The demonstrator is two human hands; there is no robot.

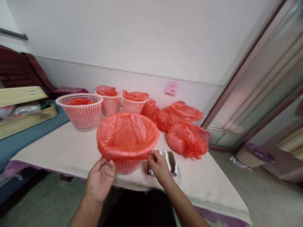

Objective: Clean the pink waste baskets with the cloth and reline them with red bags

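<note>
A pink perforated basket stands at the near edge of the table, lined with a red plastic bag folded over its rim. My left hand pinches the bag's lower edge on the left side, fingers curled. My right hand pinches the bag's edge on the right side. Just behind my right hand lies a brown and white striped cloth.
Several more pink baskets with red bags stand at the back of the cream-covered table. Loose red bags lie right of centre. A pink note is stuck on the wall. A yellow crate sits left.
</note>
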